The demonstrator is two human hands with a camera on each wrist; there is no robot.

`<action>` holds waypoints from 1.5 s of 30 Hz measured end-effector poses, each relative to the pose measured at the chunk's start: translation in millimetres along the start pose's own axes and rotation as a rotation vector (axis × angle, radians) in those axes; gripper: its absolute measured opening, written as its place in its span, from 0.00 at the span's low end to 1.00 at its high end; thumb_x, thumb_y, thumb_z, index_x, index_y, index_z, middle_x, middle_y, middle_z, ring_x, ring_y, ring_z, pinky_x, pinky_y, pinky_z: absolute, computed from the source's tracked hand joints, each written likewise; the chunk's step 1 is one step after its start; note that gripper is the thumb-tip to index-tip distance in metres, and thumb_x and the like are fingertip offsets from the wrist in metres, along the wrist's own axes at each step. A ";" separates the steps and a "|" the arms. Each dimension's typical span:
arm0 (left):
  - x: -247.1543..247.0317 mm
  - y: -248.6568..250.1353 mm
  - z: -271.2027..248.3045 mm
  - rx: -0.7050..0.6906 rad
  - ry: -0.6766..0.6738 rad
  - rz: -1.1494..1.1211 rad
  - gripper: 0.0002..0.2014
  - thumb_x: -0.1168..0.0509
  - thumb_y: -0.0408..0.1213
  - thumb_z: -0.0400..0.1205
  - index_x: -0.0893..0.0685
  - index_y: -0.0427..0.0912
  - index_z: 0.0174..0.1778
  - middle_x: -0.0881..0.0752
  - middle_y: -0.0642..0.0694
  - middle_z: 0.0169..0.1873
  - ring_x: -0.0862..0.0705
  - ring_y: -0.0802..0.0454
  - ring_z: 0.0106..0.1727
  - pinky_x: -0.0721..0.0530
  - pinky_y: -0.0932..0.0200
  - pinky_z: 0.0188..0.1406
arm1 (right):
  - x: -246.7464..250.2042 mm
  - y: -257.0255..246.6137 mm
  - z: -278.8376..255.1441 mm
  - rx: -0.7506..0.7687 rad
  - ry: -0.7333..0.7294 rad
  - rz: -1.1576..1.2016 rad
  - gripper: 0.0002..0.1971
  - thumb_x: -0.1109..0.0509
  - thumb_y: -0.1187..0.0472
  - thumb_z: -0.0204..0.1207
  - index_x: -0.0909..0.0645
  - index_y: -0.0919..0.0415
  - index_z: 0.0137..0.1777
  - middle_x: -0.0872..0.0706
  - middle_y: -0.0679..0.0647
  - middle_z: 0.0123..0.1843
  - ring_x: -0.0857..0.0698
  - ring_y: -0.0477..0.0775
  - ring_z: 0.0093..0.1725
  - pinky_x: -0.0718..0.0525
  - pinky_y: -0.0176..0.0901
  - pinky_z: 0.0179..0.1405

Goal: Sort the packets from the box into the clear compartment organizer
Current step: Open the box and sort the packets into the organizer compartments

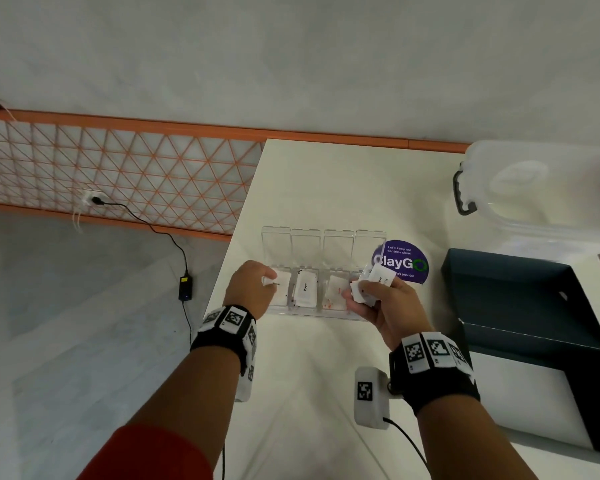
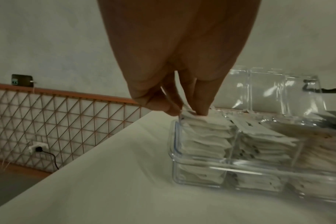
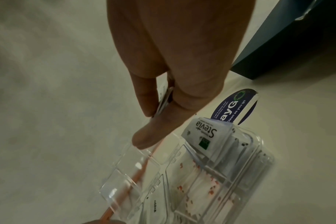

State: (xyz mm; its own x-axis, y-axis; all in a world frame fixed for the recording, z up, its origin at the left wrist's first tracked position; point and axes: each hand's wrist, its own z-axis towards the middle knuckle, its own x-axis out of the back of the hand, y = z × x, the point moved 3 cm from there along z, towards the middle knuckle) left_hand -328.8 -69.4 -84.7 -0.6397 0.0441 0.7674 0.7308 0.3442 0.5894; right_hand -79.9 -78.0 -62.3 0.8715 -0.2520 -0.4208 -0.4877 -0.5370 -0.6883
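Pinching a flat white paper packet, left hand lowers it onto the leftmost stack in the clear rigid plastic organizer. Right hand grips several crinkled packets over the rightmost compartment.

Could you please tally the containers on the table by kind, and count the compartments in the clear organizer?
Clear organizer: 1, with 4 compartments
Dark box: 1
Clear plastic tub: 1
Total: 3 containers
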 end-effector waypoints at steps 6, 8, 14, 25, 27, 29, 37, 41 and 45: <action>-5.5 -5.6 -4.8 -0.010 0.039 0.026 0.08 0.33 0.36 0.79 0.15 0.46 0.54 0.23 0.47 0.60 0.20 0.50 0.50 0.21 0.56 0.55 | -5.0 4.6 -1.3 -0.058 -0.104 0.049 0.14 0.43 0.73 0.82 0.21 0.70 0.63 0.09 0.65 0.46 0.08 0.67 0.43 0.09 0.50 0.33; -7.2 -8.3 -8.7 0.002 0.030 0.042 0.08 0.33 0.37 0.79 0.16 0.47 0.53 0.22 0.47 0.59 0.19 0.48 0.52 0.20 0.50 0.58 | -6.0 6.4 -1.3 -0.075 -0.126 0.073 0.16 0.46 0.73 0.81 0.22 0.71 0.64 0.09 0.66 0.47 0.08 0.67 0.43 0.09 0.51 0.34; 1.5 20.3 -16.2 -0.122 0.114 -0.145 0.06 0.32 0.39 0.79 0.16 0.50 0.50 0.21 0.55 0.51 0.18 0.55 0.44 0.19 0.59 0.49 | -11.1 10.8 -2.9 -0.070 -0.155 -0.023 0.13 0.41 0.78 0.81 0.18 0.71 0.60 0.10 0.67 0.53 0.10 0.69 0.50 0.07 0.53 0.40; -3.6 83.3 -23.6 -0.176 -0.246 -0.382 0.08 0.22 0.40 0.72 0.14 0.56 0.40 0.12 0.55 0.36 0.14 0.60 0.37 0.19 0.61 0.42 | -17.9 12.1 -14.5 0.007 -0.170 -0.137 0.13 0.28 0.78 0.75 0.14 0.69 0.59 0.08 0.64 0.47 0.08 0.63 0.43 0.10 0.43 0.37; 0.3 78.8 -22.2 -0.160 -0.215 -0.433 0.08 0.23 0.37 0.73 0.13 0.55 0.40 0.11 0.53 0.35 0.13 0.59 0.34 0.19 0.63 0.38 | -15.6 11.8 -14.2 0.014 -0.154 -0.125 0.13 0.28 0.78 0.75 0.15 0.69 0.58 0.08 0.65 0.47 0.08 0.62 0.40 0.10 0.42 0.36; 5.4 72.8 -19.8 -0.143 -0.157 -0.457 0.07 0.24 0.35 0.74 0.13 0.53 0.41 0.10 0.52 0.34 0.12 0.58 0.34 0.18 0.64 0.36 | -11.7 10.8 -14.1 0.028 -0.133 -0.126 0.11 0.28 0.78 0.75 0.14 0.69 0.56 0.08 0.63 0.46 0.08 0.61 0.39 0.10 0.43 0.36; 15.8 51.6 -12.5 -0.050 0.040 -0.497 0.09 0.29 0.32 0.78 0.16 0.51 0.49 0.10 0.48 0.43 0.14 0.54 0.40 0.16 0.56 0.47 | -4.5 13.0 -15.0 0.002 -0.098 -0.106 0.13 0.37 0.78 0.77 0.17 0.69 0.57 0.09 0.63 0.43 0.08 0.65 0.42 0.09 0.48 0.36; 11.0 51.4 -12.6 -0.079 0.092 -0.376 0.08 0.33 0.28 0.79 0.15 0.47 0.45 0.11 0.50 0.44 0.14 0.53 0.45 0.16 0.62 0.45 | -4.5 10.6 -16.1 -0.030 -0.116 -0.074 0.16 0.43 0.75 0.77 0.17 0.67 0.58 0.09 0.64 0.42 0.09 0.67 0.41 0.08 0.51 0.38; 1.0 47.2 -12.8 -0.088 0.093 -0.219 0.08 0.33 0.27 0.80 0.15 0.46 0.48 0.15 0.51 0.50 0.17 0.59 0.41 0.26 0.76 0.34 | -5.3 10.1 -15.7 -0.039 -0.116 -0.065 0.16 0.43 0.77 0.79 0.18 0.67 0.58 0.09 0.66 0.43 0.09 0.68 0.41 0.08 0.51 0.36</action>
State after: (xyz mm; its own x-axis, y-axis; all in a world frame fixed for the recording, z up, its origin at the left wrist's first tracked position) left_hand -291.9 -65.1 -52.9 -0.7630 -0.1107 0.6368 0.5980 0.2528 0.7606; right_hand -88.6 -94.8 -57.7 0.8881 -0.1218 -0.4433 -0.4260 -0.5807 -0.6937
